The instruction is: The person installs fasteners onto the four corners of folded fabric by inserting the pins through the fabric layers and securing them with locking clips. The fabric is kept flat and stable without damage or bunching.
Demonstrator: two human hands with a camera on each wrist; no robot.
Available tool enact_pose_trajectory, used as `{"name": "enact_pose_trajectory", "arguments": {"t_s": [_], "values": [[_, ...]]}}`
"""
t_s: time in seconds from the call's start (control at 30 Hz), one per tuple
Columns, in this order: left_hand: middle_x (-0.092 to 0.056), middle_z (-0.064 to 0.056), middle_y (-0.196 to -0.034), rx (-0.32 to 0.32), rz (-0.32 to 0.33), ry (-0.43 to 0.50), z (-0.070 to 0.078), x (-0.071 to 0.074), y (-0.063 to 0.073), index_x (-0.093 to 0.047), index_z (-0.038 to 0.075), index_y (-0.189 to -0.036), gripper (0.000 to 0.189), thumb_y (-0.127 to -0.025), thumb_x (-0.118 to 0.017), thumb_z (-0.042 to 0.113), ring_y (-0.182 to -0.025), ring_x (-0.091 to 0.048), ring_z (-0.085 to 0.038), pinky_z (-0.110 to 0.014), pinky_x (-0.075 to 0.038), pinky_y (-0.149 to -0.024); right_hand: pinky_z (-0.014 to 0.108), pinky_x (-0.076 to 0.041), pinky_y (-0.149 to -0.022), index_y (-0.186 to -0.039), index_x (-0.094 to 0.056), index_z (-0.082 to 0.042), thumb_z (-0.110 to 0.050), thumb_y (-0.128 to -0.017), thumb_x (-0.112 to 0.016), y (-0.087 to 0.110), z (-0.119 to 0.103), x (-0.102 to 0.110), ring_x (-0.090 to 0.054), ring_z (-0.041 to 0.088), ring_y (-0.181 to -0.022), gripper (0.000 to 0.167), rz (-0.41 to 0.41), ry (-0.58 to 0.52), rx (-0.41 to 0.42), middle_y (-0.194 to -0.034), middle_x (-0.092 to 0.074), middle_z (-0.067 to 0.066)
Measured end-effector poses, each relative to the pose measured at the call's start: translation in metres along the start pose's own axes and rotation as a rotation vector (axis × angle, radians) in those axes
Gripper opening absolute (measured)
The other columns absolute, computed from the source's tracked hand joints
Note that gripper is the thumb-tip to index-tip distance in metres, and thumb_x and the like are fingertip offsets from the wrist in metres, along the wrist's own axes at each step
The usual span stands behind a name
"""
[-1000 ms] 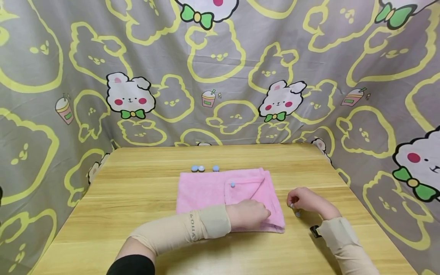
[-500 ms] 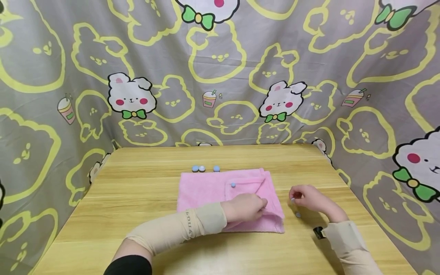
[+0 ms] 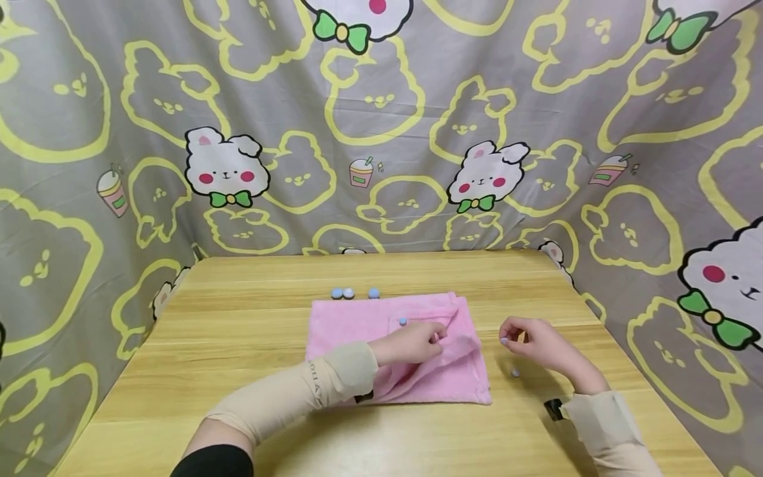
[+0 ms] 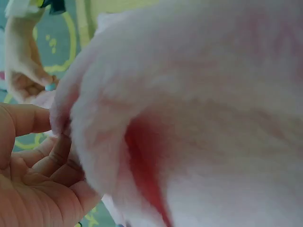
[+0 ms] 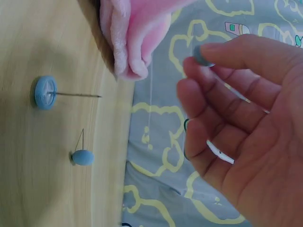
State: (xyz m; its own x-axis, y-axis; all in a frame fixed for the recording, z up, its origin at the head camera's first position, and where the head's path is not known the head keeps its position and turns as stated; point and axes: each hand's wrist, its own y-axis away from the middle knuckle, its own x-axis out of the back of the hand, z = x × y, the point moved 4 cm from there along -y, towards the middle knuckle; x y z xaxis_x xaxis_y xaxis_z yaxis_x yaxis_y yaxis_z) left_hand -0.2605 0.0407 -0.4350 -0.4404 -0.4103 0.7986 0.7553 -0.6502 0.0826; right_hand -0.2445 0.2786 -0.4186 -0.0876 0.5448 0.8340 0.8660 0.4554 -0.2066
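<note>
Lying at the centre of the head frame, the folded pink plush cloth (image 3: 340, 324) has a raised fold pinched in the grip of the left hand (image 3: 411, 343). A small round blue piece (image 3: 403, 321) sits on it, just above that hand. Right of centre, the right hand (image 3: 533, 338), its grip grasping a small blue knob (image 5: 201, 56) between thumb and finger, is apart from the cloth. At left in the right wrist frame, a blue disc with a metal spike (image 5: 45, 92) and a blue knob with a thin pin (image 5: 83, 157) rest on the light wood-grain counter (image 3: 250, 278). Behind hangs a grey cartoon-print curtain (image 3: 298, 119).
</note>
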Motion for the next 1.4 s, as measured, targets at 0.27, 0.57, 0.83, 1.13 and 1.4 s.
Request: {"name": "enact_pose_trajectory", "arguments": {"t_s": [0.27, 0.57, 0.83, 1.13, 1.4], "values": [[-0.056, 0.008, -0.069, 0.012, 0.066, 0.061, -0.009, 0.012, 0.001, -0.063, 0.01, -0.093, 0.005, -0.091, -0.06, 0.013, -0.06, -0.049, -0.001, -0.013, -0.043, -0.057, 0.022, -0.045, -0.062, -0.088, -0.067, -0.023, -0.007, -0.087, -0.07, 0.0, -0.017, -0.007, -0.056, -0.001, -0.075, 0.016, 0.028, -0.132, 0.118, -0.085, -0.067, -0.012], [-0.057, 0.009, -0.07, -0.037, 0.132, 0.082, -0.009, 0.01, 0.001, -0.065, 0.012, -0.086, 0.012, -0.095, -0.06, 0.019, -0.062, -0.048, 0.0, -0.014, -0.043, -0.063, 0.023, -0.047, -0.064, -0.092, -0.069, -0.02, -0.009, -0.087, -0.071, -0.006, -0.033, -0.022, -0.056, 0.001, -0.076, 0.012, -0.012, -0.242, 0.148, -0.09, -0.07, -0.009], [-0.061, 0.008, -0.073, -0.049, 0.144, 0.1, -0.01, 0.007, 0.002, -0.065, 0.014, -0.088, 0.008, -0.093, -0.062, 0.019, -0.065, -0.05, 0.0, -0.014, -0.045, -0.065, 0.021, -0.045, -0.064, -0.09, -0.068, -0.02, -0.004, -0.086, -0.07, -0.009, -0.036, -0.029, -0.055, 0.001, -0.074, 0.016, -0.012, -0.261, 0.192, -0.089, -0.069, -0.005], [-0.067, 0.004, -0.074, -0.139, 0.125, 0.124, -0.007, 0.006, 0.005, -0.062, 0.012, -0.103, 0.011, -0.092, -0.062, 0.014, -0.062, -0.052, 0.004, -0.013, -0.047, -0.059, 0.022, -0.044, -0.063, -0.091, -0.068, -0.019, 0.0, -0.085, -0.069, -0.011, -0.036, -0.035, -0.055, -0.001, -0.077, 0.019, -0.011, -0.269, 0.181, -0.088, -0.069, -0.007], [-0.066, 0.002, -0.077, -0.129, 0.085, 0.143, -0.004, 0.004, 0.007, -0.062, 0.014, -0.12, 0.028, -0.092, -0.063, 0.011, -0.063, -0.051, 0.002, -0.013, -0.047, -0.059, 0.022, -0.045, -0.062, -0.091, -0.067, -0.02, -0.005, -0.086, -0.07, -0.012, -0.034, -0.038, -0.055, 0.002, -0.077, 0.016, 0.009, -0.251, 0.192, -0.089, -0.069, -0.004]]}}
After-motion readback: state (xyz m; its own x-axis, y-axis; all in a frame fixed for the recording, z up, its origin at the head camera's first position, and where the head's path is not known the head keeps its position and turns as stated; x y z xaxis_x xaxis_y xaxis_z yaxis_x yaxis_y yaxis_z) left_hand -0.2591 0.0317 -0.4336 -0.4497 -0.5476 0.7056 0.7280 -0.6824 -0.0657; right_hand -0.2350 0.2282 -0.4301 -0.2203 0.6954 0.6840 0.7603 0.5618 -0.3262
